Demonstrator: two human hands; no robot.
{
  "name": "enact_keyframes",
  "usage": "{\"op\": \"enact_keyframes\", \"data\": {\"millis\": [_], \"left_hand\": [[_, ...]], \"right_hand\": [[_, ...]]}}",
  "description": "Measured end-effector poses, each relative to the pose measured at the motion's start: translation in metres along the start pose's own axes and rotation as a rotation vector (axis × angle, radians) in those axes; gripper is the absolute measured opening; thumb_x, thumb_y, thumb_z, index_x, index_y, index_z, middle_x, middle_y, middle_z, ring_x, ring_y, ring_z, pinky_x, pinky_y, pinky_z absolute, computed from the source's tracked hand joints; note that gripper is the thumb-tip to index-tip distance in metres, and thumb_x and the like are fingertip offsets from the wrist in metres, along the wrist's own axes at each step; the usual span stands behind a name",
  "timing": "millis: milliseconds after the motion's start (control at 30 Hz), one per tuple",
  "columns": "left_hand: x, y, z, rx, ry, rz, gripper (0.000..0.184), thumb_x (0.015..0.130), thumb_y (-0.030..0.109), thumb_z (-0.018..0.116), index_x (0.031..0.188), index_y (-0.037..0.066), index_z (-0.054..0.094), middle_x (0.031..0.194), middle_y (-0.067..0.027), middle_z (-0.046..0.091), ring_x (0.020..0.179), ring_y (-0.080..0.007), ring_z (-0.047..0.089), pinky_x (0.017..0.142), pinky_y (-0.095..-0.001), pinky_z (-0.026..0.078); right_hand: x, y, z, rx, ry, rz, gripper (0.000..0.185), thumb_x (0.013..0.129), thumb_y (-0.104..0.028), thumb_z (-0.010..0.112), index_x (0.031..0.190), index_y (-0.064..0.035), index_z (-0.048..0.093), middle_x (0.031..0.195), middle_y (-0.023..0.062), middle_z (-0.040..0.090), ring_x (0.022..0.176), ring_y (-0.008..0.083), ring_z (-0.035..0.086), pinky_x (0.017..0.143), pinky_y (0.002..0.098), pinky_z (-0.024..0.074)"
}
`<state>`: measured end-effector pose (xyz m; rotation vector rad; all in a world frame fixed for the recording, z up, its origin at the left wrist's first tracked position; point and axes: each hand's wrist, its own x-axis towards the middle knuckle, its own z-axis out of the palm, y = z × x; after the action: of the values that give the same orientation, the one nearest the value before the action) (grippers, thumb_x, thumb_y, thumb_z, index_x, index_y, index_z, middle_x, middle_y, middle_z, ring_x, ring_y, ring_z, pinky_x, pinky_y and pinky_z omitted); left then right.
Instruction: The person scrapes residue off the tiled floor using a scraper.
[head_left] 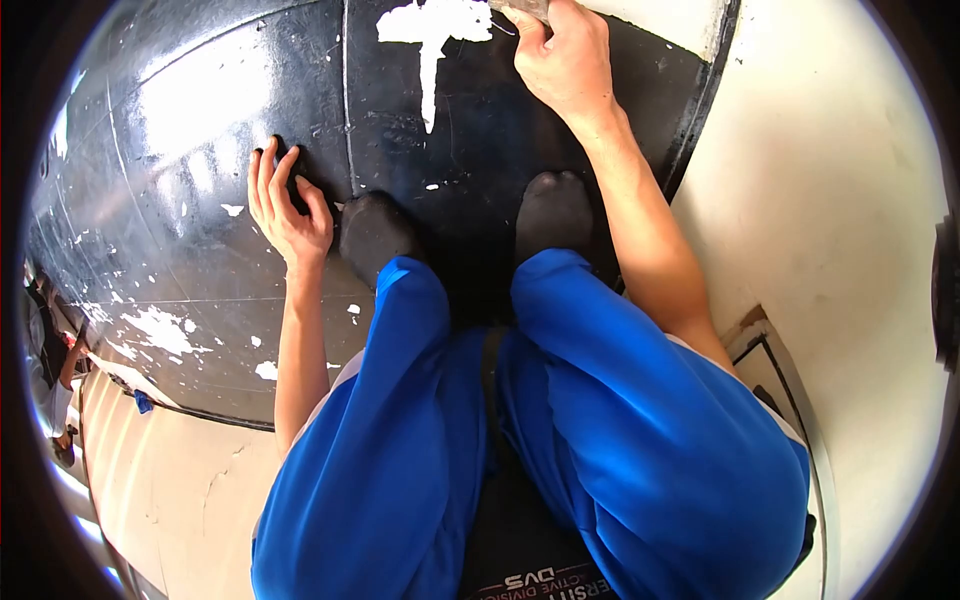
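The black surface [470,160] fills the upper left and centre, edged at right by a pale surface [810,180]. At left-centre, the left hand [290,215] rests on it, fingers loosely spread; open black separates the hands. At top, the right hand [568,65] grips a brownish piece [526,9] (partly cut off) beside a white patch [436,24].

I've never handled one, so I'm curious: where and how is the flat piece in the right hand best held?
Probably by its near part, coming from the person's side, as the right hand does. The visible part of the flat piece looks thin, which suits thumb against fingers. Its far end is out of view.
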<state>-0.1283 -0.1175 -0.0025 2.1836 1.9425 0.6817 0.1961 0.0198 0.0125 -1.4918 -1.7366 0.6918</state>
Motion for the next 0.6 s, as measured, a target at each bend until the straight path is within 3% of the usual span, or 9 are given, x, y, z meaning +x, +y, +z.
{"op": "enact_keyframes", "data": {"millis": [100, 200, 367, 500, 600], "left_hand": [[-0.0003, 0.0009, -0.0023, 0.007, -0.009, -0.006, 0.041, 0.091, -0.002, 0.055, 0.130, 0.005, 0.065, 0.145, -0.0181, 0.061, 0.141, -0.0423, 0.050, 0.118, -0.0508, 0.035], [-0.0002, 0.0004, -0.0012, 0.014, -0.006, 0.001, 0.041, 0.091, -0.002, 0.056, 0.130, 0.005, 0.065, 0.145, -0.0181, 0.061, 0.141, -0.0422, 0.050, 0.118, -0.0508, 0.035], [0.0006, 0.0012, -0.0016, 0.004, -0.007, -0.002, 0.041, 0.091, -0.002, 0.056, 0.130, 0.005, 0.065, 0.145, -0.0180, 0.061, 0.141, -0.0421, 0.050, 0.118, -0.0509, 0.036], [-0.0001, 0.0003, -0.0003, 0.010, -0.005, -0.003, 0.041, 0.091, -0.002, 0.056, 0.130, 0.005, 0.065, 0.145, -0.0180, 0.061, 0.141, -0.0420, 0.050, 0.118, -0.0508, 0.036], [-0.0004, 0.0006, -0.0018, 0.011, -0.003, -0.001, 0.041, 0.091, -0.002, 0.056, 0.130, 0.005, 0.065, 0.145, -0.0179, 0.061, 0.141, -0.0419, 0.050, 0.118, -0.0507, 0.036]], "right_hand": [[0.0012, -0.0012, -0.0033, 0.140, -0.048, 0.035, 0.017, 0.097, -0.001, 0.058, 0.105, 0.0052, 0.071, 0.097, 0.0248, 0.074, 0.091, 0.0379, 0.076, 0.077, 0.0410, 0.0603], [0.0013, -0.0044, 0.0004, 0.095, 0.019, 0.018, 0.017, 0.096, -0.001, 0.058, 0.106, 0.0051, 0.072, 0.097, 0.0244, 0.075, 0.091, 0.0381, 0.076, 0.078, 0.0408, 0.0604], [0.0031, -0.0035, -0.0078, 0.152, -0.109, 0.055, 0.018, 0.096, -0.001, 0.059, 0.107, 0.0049, 0.072, 0.098, 0.0244, 0.075, 0.091, 0.0390, 0.075, 0.078, 0.0415, 0.0603], [0.0002, 0.0017, -0.0004, 0.052, -0.021, 0.018, 0.016, 0.096, -0.001, 0.060, 0.104, 0.0046, 0.073, 0.098, 0.0239, 0.075, 0.091, 0.0377, 0.076, 0.078, 0.0406, 0.0600], [0.0012, -0.0012, -0.0070, 0.110, -0.093, 0.012, 0.015, 0.096, -0.001, 0.061, 0.102, 0.0054, 0.072, 0.097, 0.0236, 0.075, 0.091, 0.0383, 0.075, 0.077, 0.0402, 0.0594]]}}
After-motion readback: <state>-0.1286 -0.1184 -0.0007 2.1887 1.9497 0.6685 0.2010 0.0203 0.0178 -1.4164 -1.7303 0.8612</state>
